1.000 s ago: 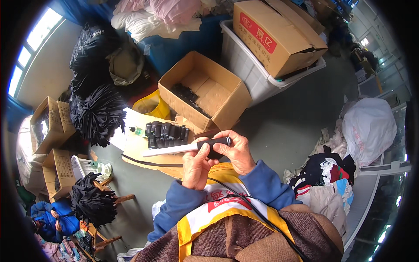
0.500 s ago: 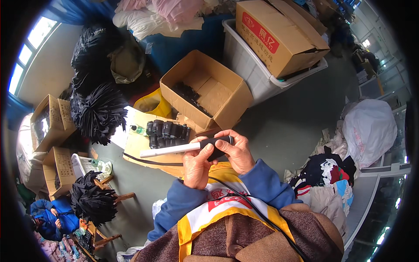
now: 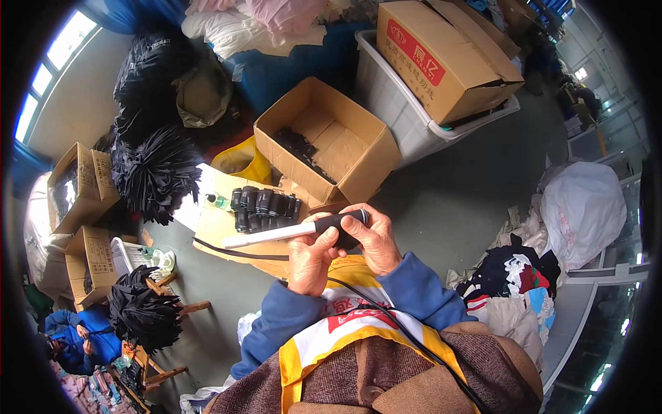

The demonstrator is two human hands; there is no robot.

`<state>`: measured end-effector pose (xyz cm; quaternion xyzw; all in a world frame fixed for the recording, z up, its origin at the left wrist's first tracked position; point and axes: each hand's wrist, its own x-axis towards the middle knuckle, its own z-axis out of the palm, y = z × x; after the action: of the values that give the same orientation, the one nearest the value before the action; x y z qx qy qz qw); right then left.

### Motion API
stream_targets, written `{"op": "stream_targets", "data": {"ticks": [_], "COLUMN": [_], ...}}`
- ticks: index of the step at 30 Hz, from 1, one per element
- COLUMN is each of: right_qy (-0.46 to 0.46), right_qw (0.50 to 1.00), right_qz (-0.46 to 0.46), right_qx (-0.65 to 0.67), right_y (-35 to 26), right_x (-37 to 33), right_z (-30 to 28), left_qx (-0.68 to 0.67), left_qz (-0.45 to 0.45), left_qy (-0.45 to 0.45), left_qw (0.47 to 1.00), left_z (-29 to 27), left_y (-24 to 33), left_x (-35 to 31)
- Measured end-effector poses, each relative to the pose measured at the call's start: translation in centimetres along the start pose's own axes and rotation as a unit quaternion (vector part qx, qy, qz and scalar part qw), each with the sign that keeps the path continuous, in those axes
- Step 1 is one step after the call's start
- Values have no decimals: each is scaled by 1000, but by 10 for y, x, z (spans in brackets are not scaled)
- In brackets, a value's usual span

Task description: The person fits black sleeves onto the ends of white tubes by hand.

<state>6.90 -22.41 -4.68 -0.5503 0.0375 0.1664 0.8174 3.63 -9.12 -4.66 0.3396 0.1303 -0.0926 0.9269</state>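
A white rod [image 3: 258,237] lies slantwise in front of me, with black fabric [image 3: 336,221] wrapped round its right end. My left hand [image 3: 308,264] is closed round the rod where the white part meets the fabric. My right hand [image 3: 378,243] pinches the fabric near that end, thumb on top; some fingers are hidden behind it. A loose part of the fabric hangs between the hands. Just beyond the rod, small black fabric rolls [image 3: 264,208] are stacked on a cardboard sheet [image 3: 214,238].
Beyond the rolls stands an open cardboard box [image 3: 358,148] with black pieces inside. A yellow container [image 3: 252,162] is beside it, a grey bin [image 3: 386,96] behind. Black strip bundles [image 3: 155,176] are at left, where another person [image 3: 86,338] sits. Cloth scraps [image 3: 514,276] lie at right.
The rod's free left end has shifted very slightly. Both hands keep their hold on the rod and fabric, with only small finger movements; the view has moved a little.
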Motion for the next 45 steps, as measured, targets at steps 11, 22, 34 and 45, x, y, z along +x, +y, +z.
{"op": "stream_targets", "data": {"ticks": [11,22,34,45], "right_qy": [-55,-26,18,35], "right_qw": [987,997,998,999], "right_qz": [32,1,-31,-13], "right_qx": [147,72,-56,-22], "right_y": [-17,-4,1,-6], "right_x": [-3,-6,-6,-10], "right_z": [8,-4,-3,-1], "left_qx": [-40,-11,13,65], "left_qz": [10,-8,38,78], "left_qy": [30,18,80,37], "left_qw": [999,1000,996,994], "left_z": [-2,0,4,1], "left_y": [-1,-5,-9,-9], "left_x": [-2,-2,-6,-5]}}
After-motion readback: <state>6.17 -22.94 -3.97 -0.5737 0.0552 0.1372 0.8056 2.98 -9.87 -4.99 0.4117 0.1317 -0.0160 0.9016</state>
